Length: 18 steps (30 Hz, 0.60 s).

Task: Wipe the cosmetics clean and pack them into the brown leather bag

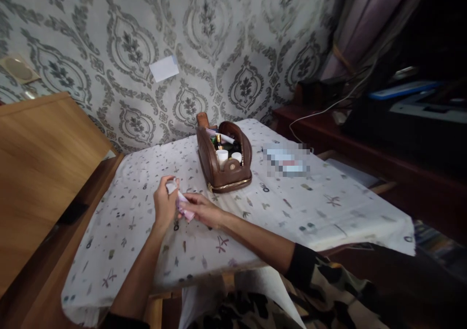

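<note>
Over the near left part of the table, my left hand (pixel 166 203) closes around the whitish upper end of a small pink-and-white tube (pixel 187 211). My right hand (pixel 205 209) grips the pink lower end from the right, its fingers hiding some of it. The tube is tilted, and its print is too small to read. Just beyond my hands stands an unzipped brown toiletry bag (pixel 229 181). Packed inside are white-lidded jars (pixel 222 156), a dark bottle with a gold neck (pixel 219 142) and a pale tube (pixel 224 136).
A patterned white cloth (pixel 153 261) covers the table. Right of the bag lies a pixelated light-blue object (pixel 286 160). A wooden cabinet (pixel 47 164) borders the left side; a dark red desk (pixel 357 149) with a white cable (pixel 321 112) is on the right.
</note>
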Motion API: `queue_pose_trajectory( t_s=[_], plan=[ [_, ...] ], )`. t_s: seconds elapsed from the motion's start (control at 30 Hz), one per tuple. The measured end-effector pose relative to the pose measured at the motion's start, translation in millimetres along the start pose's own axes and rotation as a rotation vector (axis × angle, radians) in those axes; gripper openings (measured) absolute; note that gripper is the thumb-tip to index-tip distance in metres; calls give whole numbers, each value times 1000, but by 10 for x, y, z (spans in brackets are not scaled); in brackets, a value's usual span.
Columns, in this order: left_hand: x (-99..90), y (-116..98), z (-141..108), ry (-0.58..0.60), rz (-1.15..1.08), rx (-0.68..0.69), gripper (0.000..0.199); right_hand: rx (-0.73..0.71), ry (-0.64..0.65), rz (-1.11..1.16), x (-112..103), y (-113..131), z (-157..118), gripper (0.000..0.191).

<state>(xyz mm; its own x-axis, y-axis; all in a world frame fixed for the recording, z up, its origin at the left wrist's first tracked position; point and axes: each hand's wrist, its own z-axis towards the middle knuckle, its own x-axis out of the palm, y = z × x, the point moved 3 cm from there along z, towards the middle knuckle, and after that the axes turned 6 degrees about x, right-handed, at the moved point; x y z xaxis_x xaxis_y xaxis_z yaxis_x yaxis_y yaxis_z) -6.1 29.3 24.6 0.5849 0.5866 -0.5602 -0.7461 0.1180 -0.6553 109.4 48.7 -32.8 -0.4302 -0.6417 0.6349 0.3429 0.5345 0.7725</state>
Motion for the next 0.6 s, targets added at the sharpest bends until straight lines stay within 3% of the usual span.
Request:
queue_pose_trajectory(
  t_s=[0.2,0.23,0.33,0.37,0.47,0.6],
  plan=[
    [-112,258,377,-120,70,8,38,11,-30,-26,3,172,-103,54],
    [-117,329,414,-83,128,-12,41,-4,-34,-15,5,228,-143,53],
    [-27,533,442,353,410,24,46,-83,-53,14,10,472,-310,46],
    [-11,589,434,429,492,35,51,-115,-64,11,5,581,-378,43],
    [13,654,432,458,534,94,68,-230,-131,2,-69,996,-589,33],
    [80,569,485,389,427,161,56,-402,-269,-285,-285,1654,-798,41]
  ],
)
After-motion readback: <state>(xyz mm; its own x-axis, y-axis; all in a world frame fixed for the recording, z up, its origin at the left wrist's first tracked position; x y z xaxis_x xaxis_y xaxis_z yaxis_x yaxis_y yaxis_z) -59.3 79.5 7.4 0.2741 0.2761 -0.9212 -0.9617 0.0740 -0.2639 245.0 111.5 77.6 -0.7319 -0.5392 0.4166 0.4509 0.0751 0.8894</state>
